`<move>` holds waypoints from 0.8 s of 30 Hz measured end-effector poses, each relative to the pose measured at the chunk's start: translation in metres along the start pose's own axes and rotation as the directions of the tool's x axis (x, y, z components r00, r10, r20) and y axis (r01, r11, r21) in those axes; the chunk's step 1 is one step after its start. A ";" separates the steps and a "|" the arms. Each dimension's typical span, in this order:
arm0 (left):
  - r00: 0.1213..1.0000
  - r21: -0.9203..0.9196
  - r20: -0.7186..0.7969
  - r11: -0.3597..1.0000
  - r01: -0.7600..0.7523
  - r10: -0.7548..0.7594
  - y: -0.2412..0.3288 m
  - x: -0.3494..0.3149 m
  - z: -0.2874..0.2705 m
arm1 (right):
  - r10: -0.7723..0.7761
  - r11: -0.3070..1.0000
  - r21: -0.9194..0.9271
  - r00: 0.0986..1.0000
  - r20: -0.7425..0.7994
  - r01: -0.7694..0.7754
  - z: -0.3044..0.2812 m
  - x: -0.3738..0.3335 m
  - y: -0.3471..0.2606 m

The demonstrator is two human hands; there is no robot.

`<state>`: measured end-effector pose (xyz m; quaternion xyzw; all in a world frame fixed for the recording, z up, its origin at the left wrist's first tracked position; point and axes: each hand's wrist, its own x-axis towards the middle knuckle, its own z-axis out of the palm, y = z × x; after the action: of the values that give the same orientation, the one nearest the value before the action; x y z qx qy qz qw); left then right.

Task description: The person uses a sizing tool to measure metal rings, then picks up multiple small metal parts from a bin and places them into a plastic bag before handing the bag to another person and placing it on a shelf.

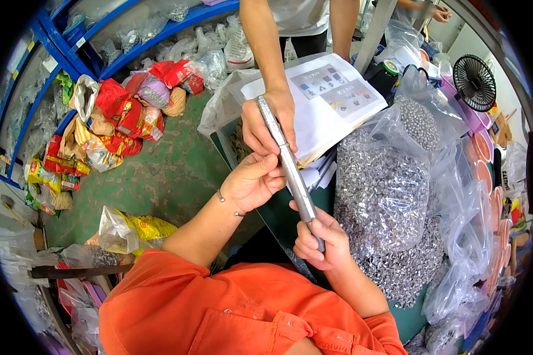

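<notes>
A long, narrow grey metal bar (295, 180) with a joint-like band near its middle slants between me and another person. My right hand (323, 239) is closed round its near, rounded end. At the bar's left edge, around the middle, my left hand (256, 182) has thumb and fingers drawn together against it; part of that contact is hidden. The other person's hand (268, 121) grips the far end, just above my left fingers. Under that person's other side lies a stack of printed paper sheets (331, 89), on the dark green table (278, 216).
Clear bags of small shiny metal pieces (385, 189) cover the table's right side, with loose pieces (403, 266) spilling nearer me. A black fan (474, 83) stands at far right. Colourful bags (115, 112) lie on the green floor (166, 165) beside blue shelving (47, 41).
</notes>
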<state>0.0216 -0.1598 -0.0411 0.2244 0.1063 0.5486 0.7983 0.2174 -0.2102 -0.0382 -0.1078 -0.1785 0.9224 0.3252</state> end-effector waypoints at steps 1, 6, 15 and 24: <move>1.000 0.003 0.000 1.000 -0.008 0.008 -0.001 0.000 -0.001 | 0.008 1.000 0.030 1.000 0.005 -0.008 -0.001 0.000 0.000; 0.999 0.000 -0.017 0.999 -0.047 0.047 -0.005 0.000 -0.001 | 0.007 1.000 -0.014 1.000 0.003 -0.007 -0.002 -0.001 0.003; 0.996 -0.024 -0.047 0.997 -0.075 0.074 -0.001 0.001 0.002 | -0.012 0.993 -0.117 1.000 -0.018 0.010 -0.006 -0.007 0.008; 0.994 -0.045 -0.044 0.994 -0.101 0.099 -0.001 0.001 0.005 | -0.015 0.993 -0.117 1.000 -0.005 0.015 -0.005 -0.008 0.008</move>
<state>0.0245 -0.1603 -0.0372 0.1989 0.0985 0.5950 0.7725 0.2205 -0.2202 -0.0451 -0.1282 -0.2318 0.9076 0.3258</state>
